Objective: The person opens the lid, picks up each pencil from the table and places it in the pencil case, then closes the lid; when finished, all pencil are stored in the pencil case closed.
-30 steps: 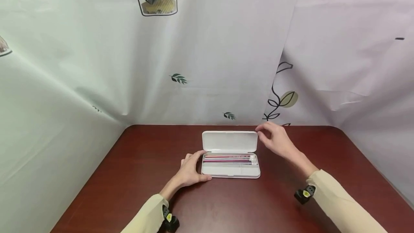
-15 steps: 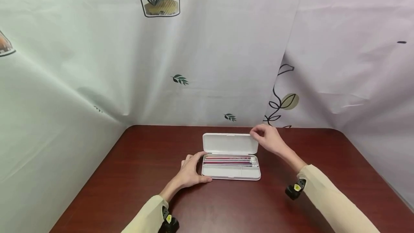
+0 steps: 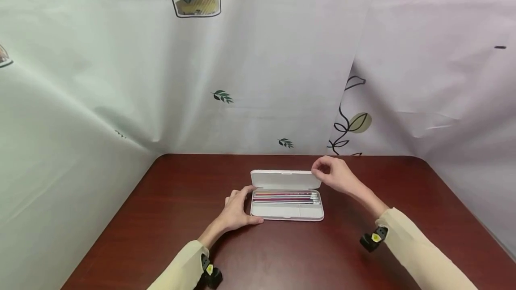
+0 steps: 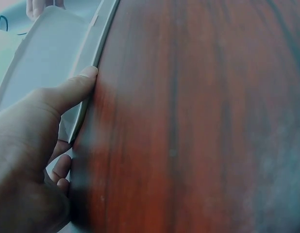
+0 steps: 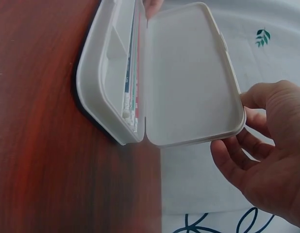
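Observation:
A white pencil case [image 3: 287,211] lies on the table with its hinged lid [image 3: 282,179] raised at the back. Several pencils [image 3: 284,197] lie side by side in its rear compartment, eraser ends to the right. My left hand [image 3: 235,214] holds the case's left end, thumb on the front edge and fingers at the back; the left wrist view shows the thumb [image 4: 82,85] on the rim. My right hand [image 3: 336,176] pinches the lid's upper right corner, thumb inside and fingers behind, as the right wrist view shows.
The brown wooden table [image 3: 193,182] reaches back to a white curtain [image 3: 258,57] printed with plants, which also hangs on both sides. The case's front compartment, split by a divider, shows no contents.
My right hand has moved left onto the lid's corner and taken hold of it. The lid now tilts further forward over the case. My left hand has stayed in place.

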Motion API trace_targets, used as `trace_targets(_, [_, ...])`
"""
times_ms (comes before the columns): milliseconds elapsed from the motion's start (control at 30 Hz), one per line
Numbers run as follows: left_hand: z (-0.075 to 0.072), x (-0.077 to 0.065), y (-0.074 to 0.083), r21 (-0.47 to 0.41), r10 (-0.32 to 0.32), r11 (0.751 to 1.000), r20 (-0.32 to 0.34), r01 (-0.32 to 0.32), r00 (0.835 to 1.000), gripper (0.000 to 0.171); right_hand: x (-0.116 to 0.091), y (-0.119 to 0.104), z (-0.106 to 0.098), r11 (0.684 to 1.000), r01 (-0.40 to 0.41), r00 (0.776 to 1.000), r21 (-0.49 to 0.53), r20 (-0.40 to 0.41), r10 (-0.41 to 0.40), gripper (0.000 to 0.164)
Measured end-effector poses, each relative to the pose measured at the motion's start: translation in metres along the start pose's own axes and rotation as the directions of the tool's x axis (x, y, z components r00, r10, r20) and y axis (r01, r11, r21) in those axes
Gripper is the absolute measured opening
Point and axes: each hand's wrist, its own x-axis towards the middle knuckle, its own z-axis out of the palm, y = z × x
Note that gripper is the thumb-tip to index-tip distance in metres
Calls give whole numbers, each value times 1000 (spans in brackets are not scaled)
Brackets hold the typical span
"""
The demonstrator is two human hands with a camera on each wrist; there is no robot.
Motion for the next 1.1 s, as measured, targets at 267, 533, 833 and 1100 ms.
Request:
trace_targets(267, [0, -7, -2, -8, -9, 1000, -11, 9, 1000, 92, -13, -7, 7, 996, 85, 996, 9, 2, -85, 16])
trace_targets(533, [-6, -12, -7, -44, -17, 999, -2, 17, 1000, 89, -24, -11, 11, 986, 165, 986, 10, 20, -165, 10])
trace_targets(833, [-25, -9, -7, -192, 62, 975, -260, -114, 964, 38, -30, -11, 14, 972, 235, 972, -16, 13, -235, 22])
trace_targets(1100, [-28, 9, 18, -176, 175, 959, -254, -224, 951, 20, -35, -4, 13, 947, 321, 947, -9, 23, -320, 28])
